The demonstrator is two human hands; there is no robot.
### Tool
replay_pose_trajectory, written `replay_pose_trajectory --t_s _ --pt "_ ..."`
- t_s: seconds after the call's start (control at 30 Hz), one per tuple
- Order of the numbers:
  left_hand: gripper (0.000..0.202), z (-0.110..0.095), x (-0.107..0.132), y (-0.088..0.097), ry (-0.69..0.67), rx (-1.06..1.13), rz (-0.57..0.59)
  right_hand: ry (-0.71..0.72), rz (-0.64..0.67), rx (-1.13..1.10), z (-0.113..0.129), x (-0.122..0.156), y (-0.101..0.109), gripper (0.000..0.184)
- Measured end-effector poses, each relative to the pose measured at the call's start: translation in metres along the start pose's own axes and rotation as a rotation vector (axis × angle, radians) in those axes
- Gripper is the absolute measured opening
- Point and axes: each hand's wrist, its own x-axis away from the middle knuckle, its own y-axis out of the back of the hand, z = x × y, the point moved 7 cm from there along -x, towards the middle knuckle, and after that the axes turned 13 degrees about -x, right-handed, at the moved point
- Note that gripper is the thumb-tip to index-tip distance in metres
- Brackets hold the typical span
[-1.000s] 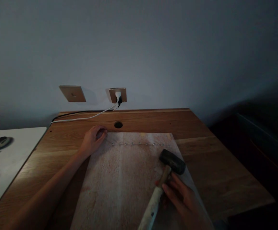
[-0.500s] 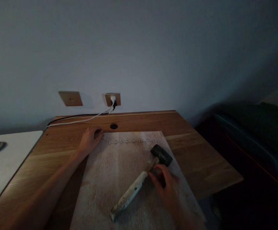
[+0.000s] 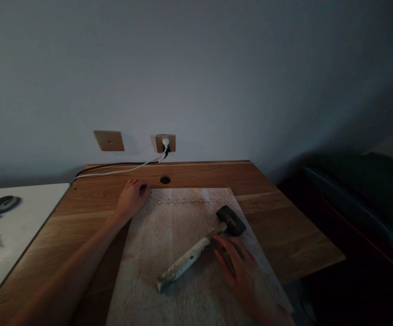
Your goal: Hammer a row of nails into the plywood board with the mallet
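Observation:
A pale wooden board lies on a brown wooden table. A row of several small nails runs along the board's far edge. A mallet with a black head and a white-stained handle lies flat on the board. My right hand rests open on the board just right of the handle, fingertips near it, not gripping. My left hand sits at the board's far left corner with its fingers curled down onto the edge; whether it holds anything is hidden.
A white cable runs from a wall socket across the table's back. A round hole is in the tabletop. A white surface with a dark round object stands left. Dark furniture sits right.
My right hand laid the mallet down flat on the board and let go of the handle. The left hand stayed at the board's corner. The view shifted slightly.

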Motion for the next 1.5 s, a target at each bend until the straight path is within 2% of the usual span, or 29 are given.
replay_pose_trajectory --t_s 0.13,0.2,0.3,0.4,0.57,0.77,0.87,1.0,1.1,1.2,1.3,1.5 --pt "0.026 -0.003 0.001 0.001 -0.004 -0.057 -0.014 0.095 -0.132 0.092 0.0 0.032 0.02 0.032" --pt "0.027 -0.005 0.003 0.001 0.006 -0.097 -0.022 0.124 -0.137 0.147 -0.003 0.045 0.024 0.037" --pt "0.029 -0.013 0.006 0.0 0.03 -0.168 -0.024 0.119 -0.128 0.188 -0.014 0.053 0.028 0.039" --pt "0.031 -0.029 0.008 -0.002 0.018 -0.226 -0.017 0.099 -0.148 0.185 -0.032 0.052 0.037 0.034" --pt "0.03 -0.069 0.001 -0.013 0.021 -0.267 0.048 0.079 -0.199 0.175 -0.074 0.045 0.068 0.031" --pt "0.031 -0.132 -0.019 -0.038 0.044 -0.248 0.108 0.081 -0.217 0.126 -0.127 0.04 0.114 0.026" --pt "0.031 -0.166 -0.029 -0.052 0.05 -0.235 0.136 0.039 -0.208 0.074 -0.156 0.041 0.14 0.028" --pt "0.031 -0.208 -0.039 -0.068 0.049 -0.205 0.166 -0.075 -0.324 -0.006 -0.198 0.044 0.184 0.034" --pt "0.031 -0.233 -0.045 -0.078 0.045 -0.184 0.182 -0.14 -0.375 0.03 -0.227 0.044 0.206 0.039" --pt "0.03 -0.249 -0.05 -0.083 0.044 -0.174 0.202 -0.132 -0.372 0.127 -0.248 0.04 0.216 0.048" --pt "0.028 -0.254 -0.053 -0.086 0.046 -0.181 0.216 -0.103 -0.359 0.201 -0.259 0.038 0.217 0.052" --pt "0.031 -0.249 -0.055 -0.084 0.022 -0.208 0.234 -0.1 -0.263 0.207 -0.258 0.036 0.207 0.046"
